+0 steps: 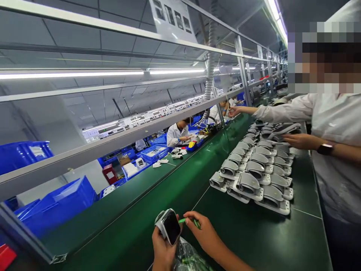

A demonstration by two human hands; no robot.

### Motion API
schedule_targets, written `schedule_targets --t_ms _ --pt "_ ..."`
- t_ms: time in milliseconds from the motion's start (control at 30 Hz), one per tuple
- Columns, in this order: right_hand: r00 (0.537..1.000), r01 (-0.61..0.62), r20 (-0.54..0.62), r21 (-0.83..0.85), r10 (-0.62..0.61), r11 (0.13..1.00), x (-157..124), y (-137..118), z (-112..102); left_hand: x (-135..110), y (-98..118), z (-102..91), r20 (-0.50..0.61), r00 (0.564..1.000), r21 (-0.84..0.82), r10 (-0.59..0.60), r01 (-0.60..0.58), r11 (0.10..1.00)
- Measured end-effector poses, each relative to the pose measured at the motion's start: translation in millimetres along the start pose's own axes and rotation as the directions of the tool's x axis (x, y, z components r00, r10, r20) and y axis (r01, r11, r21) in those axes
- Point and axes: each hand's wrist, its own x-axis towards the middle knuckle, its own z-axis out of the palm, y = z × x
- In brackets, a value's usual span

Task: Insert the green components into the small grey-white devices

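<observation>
My left hand (164, 248) is closed around a white handheld device (171, 226) with a black screen facing up and toward me. Just right of it, my right hand (204, 231) pinches a thin green piece (182, 220), its tip at the device's right edge; whether they touch I cannot tell. Below both hands is a clear plastic bag (189, 253) with several green pieces inside, cut off by the lower edge of the view. What exactly the green pieces are is too small to make out.
Stacked rows of grey-white plastic housings (248, 182) cover the right part of the green bench (239, 226). A co-worker (335, 116) stands there, one hand on a housing. Blue bins (67, 203) lie left beyond the metal frame; another worker (177, 133) sits across.
</observation>
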Motion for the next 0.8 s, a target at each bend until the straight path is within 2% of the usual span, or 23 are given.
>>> schedule_targets --t_ms 67,133,200,267,367,500,567,800 --pt "0.983 -0.112 -0.118 0.200 0.138 0.973 7 7 2 -11 -3 6.7 0.055 0.997 0.032 -0.052 0.050 0.998" --pt "0.953 -0.175 -0.164 0.392 0.255 0.903 13 11 1 -18 -7 10.7 0.116 0.990 0.127 -0.075 0.060 0.990" --pt "0.934 -0.178 -0.179 0.517 0.309 0.837 16 9 -2 -20 -13 10.4 0.167 0.984 0.239 -0.055 0.014 0.971" --pt "0.928 -0.163 -0.186 0.575 0.322 0.801 15 2 -6 -15 -20 6.4 0.203 0.979 0.299 0.009 -0.070 0.952" --pt "0.938 -0.136 -0.206 0.521 0.279 0.843 11 -8 -9 -4 -28 -1.4 0.220 0.967 0.276 0.130 -0.189 0.942" --pt "0.970 -0.084 -0.193 0.307 0.148 0.948 6 -10 -7 -1 -30 -4.9 0.413 0.898 0.281 0.152 -0.284 0.917" --pt "0.982 -0.086 -0.143 0.248 0.124 0.965 5 -6 -4 -3 -30 -4.1 0.458 0.872 0.251 0.174 -0.315 0.915" --pt "0.996 -0.092 0.021 0.215 0.090 0.972 1 -6 8 7 -26 -11.7 0.363 0.905 0.140 0.221 -0.287 0.948"
